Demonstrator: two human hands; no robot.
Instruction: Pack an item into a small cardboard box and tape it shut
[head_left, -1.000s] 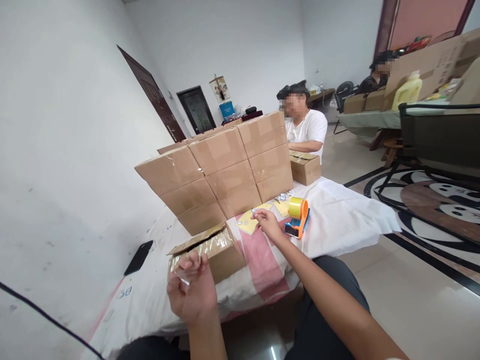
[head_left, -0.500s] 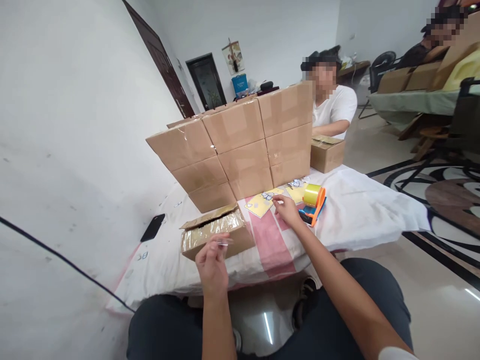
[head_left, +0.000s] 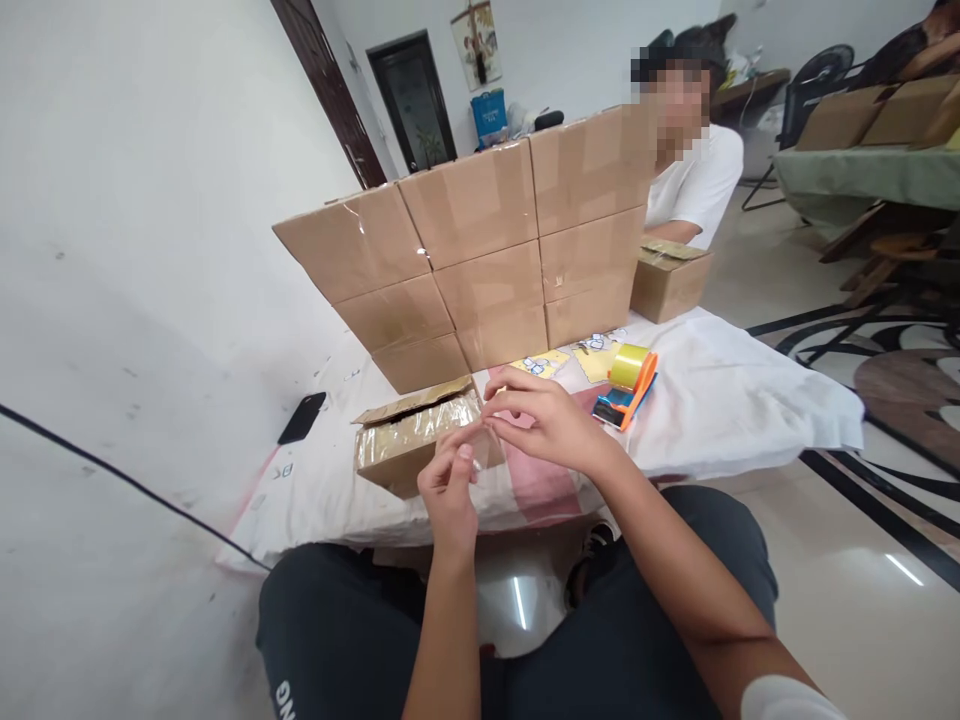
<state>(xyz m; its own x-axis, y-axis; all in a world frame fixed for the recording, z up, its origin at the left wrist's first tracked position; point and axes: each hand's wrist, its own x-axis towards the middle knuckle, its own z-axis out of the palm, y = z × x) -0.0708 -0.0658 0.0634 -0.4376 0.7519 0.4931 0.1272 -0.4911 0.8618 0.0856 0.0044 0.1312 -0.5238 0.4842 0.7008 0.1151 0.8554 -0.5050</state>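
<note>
Left hand (head_left: 448, 487) and right hand (head_left: 541, 420) pinch a small clear plastic bag (head_left: 480, 445) between fingertips, near the open carton (head_left: 415, 438). Bag judged light, limp, slippery; best held at its edges.

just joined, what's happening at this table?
A seated person has both hands together over the table edge: left hand and right hand pinch a small clear bag in front of an open taped box. A tape dispenser lies to the right, before stacked cartons. A second person sits behind them.
</note>
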